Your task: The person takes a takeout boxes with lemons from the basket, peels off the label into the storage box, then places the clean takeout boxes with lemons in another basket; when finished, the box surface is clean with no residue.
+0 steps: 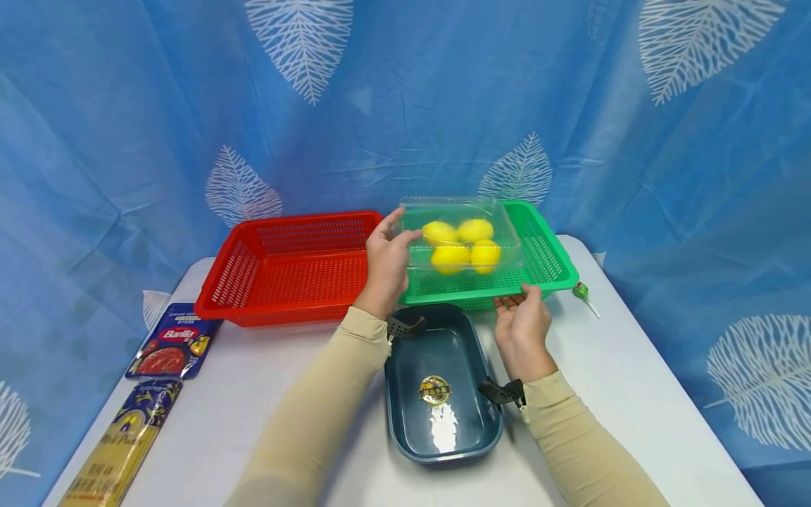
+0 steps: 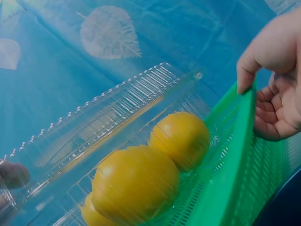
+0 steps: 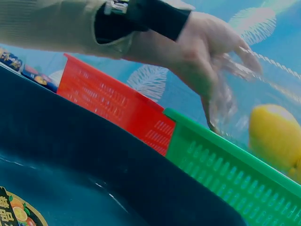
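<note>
A clear plastic clamshell box with several yellow lemons in it overlaps the green basket. My left hand grips the box at its left end, thumb and fingers spread over the corner. In the right wrist view that same left hand holds the box over the green rim. On the basket's near side, my right hand pinches the green rim, thumb on top and fingers curled beneath, as the left wrist view shows. The box sits tilted in that view, lemons against its lower side.
Left of the green basket stands a red basket. A dark blue tray with a round sticker lies between my forearms. A Barilla sauce pouch and a pasta pack line the left edge. A lollipop lies at the right.
</note>
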`<action>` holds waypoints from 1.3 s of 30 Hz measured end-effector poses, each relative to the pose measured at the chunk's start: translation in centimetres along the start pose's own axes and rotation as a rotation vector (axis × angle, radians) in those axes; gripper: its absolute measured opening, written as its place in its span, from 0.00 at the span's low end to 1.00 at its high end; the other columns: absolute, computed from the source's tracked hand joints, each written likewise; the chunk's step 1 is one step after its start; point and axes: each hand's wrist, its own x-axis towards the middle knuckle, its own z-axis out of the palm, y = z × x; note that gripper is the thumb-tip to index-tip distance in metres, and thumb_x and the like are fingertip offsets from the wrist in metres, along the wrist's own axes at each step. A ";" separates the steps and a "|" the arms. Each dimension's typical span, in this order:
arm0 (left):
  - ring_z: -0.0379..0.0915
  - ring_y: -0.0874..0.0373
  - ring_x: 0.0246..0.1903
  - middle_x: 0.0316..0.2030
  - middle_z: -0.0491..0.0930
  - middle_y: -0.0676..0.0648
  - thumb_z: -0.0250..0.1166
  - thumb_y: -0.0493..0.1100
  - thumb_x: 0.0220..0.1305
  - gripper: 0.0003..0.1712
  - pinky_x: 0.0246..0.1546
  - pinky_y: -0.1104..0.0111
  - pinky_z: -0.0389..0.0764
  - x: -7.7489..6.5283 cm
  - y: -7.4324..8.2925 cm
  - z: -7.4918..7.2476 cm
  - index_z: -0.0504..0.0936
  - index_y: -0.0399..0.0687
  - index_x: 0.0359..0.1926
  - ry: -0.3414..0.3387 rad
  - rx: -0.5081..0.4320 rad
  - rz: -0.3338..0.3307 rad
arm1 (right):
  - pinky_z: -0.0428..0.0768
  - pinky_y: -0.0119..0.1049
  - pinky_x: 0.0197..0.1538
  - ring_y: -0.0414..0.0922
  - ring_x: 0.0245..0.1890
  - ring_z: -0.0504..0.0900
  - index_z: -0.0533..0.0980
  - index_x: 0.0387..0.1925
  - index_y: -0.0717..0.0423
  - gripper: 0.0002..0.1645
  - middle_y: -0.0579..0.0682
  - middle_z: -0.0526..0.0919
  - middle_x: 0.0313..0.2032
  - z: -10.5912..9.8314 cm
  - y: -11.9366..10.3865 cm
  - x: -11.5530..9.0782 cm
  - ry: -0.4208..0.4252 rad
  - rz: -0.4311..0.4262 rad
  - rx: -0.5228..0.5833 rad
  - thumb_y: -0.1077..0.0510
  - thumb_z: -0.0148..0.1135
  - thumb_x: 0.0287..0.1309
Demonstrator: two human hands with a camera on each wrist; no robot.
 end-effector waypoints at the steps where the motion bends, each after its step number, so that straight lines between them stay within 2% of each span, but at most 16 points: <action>1: 0.68 0.67 0.45 0.63 0.63 0.52 0.64 0.32 0.57 0.28 0.32 0.75 0.75 0.1 -0.3 0.3 0.75 0.51 0.59 -0.004 0.016 0.003 | 0.72 0.41 0.41 0.49 0.28 0.64 0.63 0.51 0.61 0.15 0.55 0.64 0.34 0.0 0.0 0.0 0.001 -0.001 -0.003 0.56 0.44 0.69; 3: 0.57 0.63 0.61 0.64 0.63 0.53 0.64 0.33 0.57 0.27 0.45 0.70 0.75 0.4 -0.8 0.7 0.75 0.52 0.59 -0.006 0.045 0.001 | 0.71 0.41 0.40 0.49 0.28 0.63 0.63 0.50 0.61 0.14 0.55 0.64 0.33 0.0 -0.1 0.0 0.000 0.000 -0.005 0.56 0.44 0.69; 4: 0.56 0.59 0.63 0.64 0.63 0.52 0.64 0.33 0.57 0.27 0.50 0.68 0.73 0.5 -1.1 1.0 0.74 0.51 0.59 -0.005 0.057 -0.001 | 0.71 0.41 0.40 0.49 0.28 0.63 0.63 0.49 0.61 0.13 0.55 0.63 0.33 0.0 -0.1 -0.1 0.000 0.001 -0.005 0.56 0.44 0.69; 7: 0.55 0.55 0.64 0.63 0.63 0.52 0.64 0.34 0.58 0.27 0.52 0.64 0.72 0.7 -1.8 1.5 0.73 0.51 0.59 0.004 0.075 -0.027 | 0.70 0.42 0.40 0.49 0.28 0.63 0.64 0.47 0.61 0.12 0.54 0.63 0.32 0.0 -0.2 -0.1 -0.001 0.005 -0.001 0.56 0.44 0.69; 12: 0.57 0.52 0.61 0.62 0.63 0.53 0.62 0.34 0.57 0.27 0.49 0.65 0.73 0.9 -2.7 2.0 0.72 0.48 0.60 0.036 0.130 -0.056 | 0.70 0.41 0.39 0.49 0.27 0.62 0.63 0.48 0.62 0.14 0.54 0.62 0.31 0.0 -0.2 -0.2 -0.005 0.016 0.009 0.56 0.44 0.69; 14: 0.64 0.50 0.52 0.61 0.63 0.53 0.62 0.35 0.57 0.27 0.44 0.64 0.75 0.8 -3.1 1.9 0.71 0.49 0.60 0.052 0.170 -0.071 | 0.70 0.41 0.39 0.49 0.27 0.62 0.62 0.51 0.63 0.16 0.54 0.63 0.32 0.0 -0.2 -0.2 -0.003 0.019 0.011 0.56 0.44 0.69; 16: 0.65 0.52 0.46 0.61 0.62 0.53 0.61 0.35 0.58 0.28 0.41 0.61 0.75 0.8 -3.4 1.8 0.70 0.49 0.60 0.063 0.200 -0.088 | 0.70 0.41 0.38 0.49 0.27 0.62 0.61 0.55 0.64 0.19 0.55 0.63 0.32 0.0 -0.2 -0.3 -0.002 0.020 0.010 0.56 0.44 0.69; 18: 0.63 0.55 0.40 0.61 0.62 0.53 0.61 0.36 0.58 0.27 0.39 0.61 0.76 0.7 -3.7 1.6 0.70 0.50 0.60 0.072 0.227 -0.103 | 0.70 0.41 0.38 0.49 0.27 0.62 0.60 0.57 0.65 0.22 0.55 0.64 0.33 0.0 -0.2 -0.3 0.001 0.020 0.009 0.56 0.44 0.69; 20: 0.60 0.55 0.29 0.61 0.62 0.53 0.60 0.37 0.59 0.26 0.32 0.63 0.74 0.7 -3.9 1.5 0.70 0.52 0.60 0.078 0.243 -0.109 | 0.70 0.41 0.38 0.49 0.27 0.62 0.60 0.57 0.65 0.22 0.55 0.64 0.33 0.0 -0.2 -0.3 0.002 0.021 0.010 0.56 0.44 0.69; 21: 0.60 0.58 0.32 0.61 0.63 0.52 0.61 0.37 0.58 0.26 0.33 0.65 0.75 0.7 -4.0 1.5 0.70 0.52 0.59 0.078 0.246 -0.107 | 0.70 0.41 0.38 0.49 0.27 0.62 0.59 0.58 0.65 0.22 0.55 0.63 0.33 0.0 -0.2 -0.2 -0.001 0.021 0.011 0.56 0.44 0.69; 23: 0.54 0.56 0.25 0.61 0.63 0.51 0.60 0.37 0.59 0.27 0.26 0.69 0.69 0.8 -4.1 1.5 0.70 0.52 0.60 0.078 0.247 -0.105 | 0.69 0.41 0.38 0.49 0.27 0.62 0.60 0.57 0.65 0.21 0.54 0.63 0.32 -0.1 -0.2 -0.2 -0.003 0.020 0.011 0.56 0.45 0.69; 25: 0.54 0.56 0.25 0.61 0.62 0.50 0.60 0.37 0.59 0.28 0.25 0.70 0.67 1.0 -4.2 1.6 0.69 0.49 0.61 0.078 0.245 -0.111 | 0.69 0.42 0.39 0.49 0.27 0.61 0.60 0.55 0.64 0.19 0.54 0.63 0.31 -0.1 -0.3 -0.1 -0.008 0.022 0.012 0.56 0.45 0.69; 29: 0.57 0.57 0.31 0.62 0.61 0.48 0.60 0.37 0.59 0.29 0.30 0.68 0.68 1.2 -4.4 1.6 0.67 0.45 0.63 0.075 0.244 -0.144 | 0.69 0.42 0.39 0.49 0.26 0.61 0.60 0.54 0.64 0.19 0.54 0.63 0.30 0.0 -0.3 -0.1 -0.007 0.023 0.017 0.56 0.45 0.68; 30: 0.59 0.58 0.34 0.62 0.61 0.48 0.60 0.37 0.59 0.29 0.32 0.68 0.70 1.3 -4.5 1.6 0.67 0.45 0.63 0.075 0.248 -0.153 | 0.69 0.42 0.39 0.49 0.26 0.61 0.60 0.54 0.64 0.18 0.54 0.62 0.30 0.0 -0.3 -0.1 -0.009 0.024 0.016 0.56 0.45 0.69; 33: 0.59 0.56 0.35 0.62 0.61 0.48 0.60 0.38 0.61 0.28 0.33 0.67 0.69 1.4 -4.7 1.6 0.67 0.49 0.62 0.066 0.263 -0.184 | 0.70 0.42 0.40 0.48 0.26 0.61 0.59 0.53 0.63 0.18 0.53 0.62 0.30 0.0 -0.2 -0.1 -0.014 0.025 0.011 0.56 0.44 0.69; 39: 0.64 0.53 0.41 0.64 0.60 0.46 0.58 0.41 0.65 0.26 0.35 0.64 0.71 1.2 -4.9 1.6 0.64 0.58 0.62 -0.050 0.402 -0.261 | 0.71 0.42 0.39 0.48 0.25 0.59 0.59 0.45 0.59 0.11 0.53 0.59 0.29 0.0 -0.1 -0.1 -0.005 0.024 0.016 0.56 0.45 0.69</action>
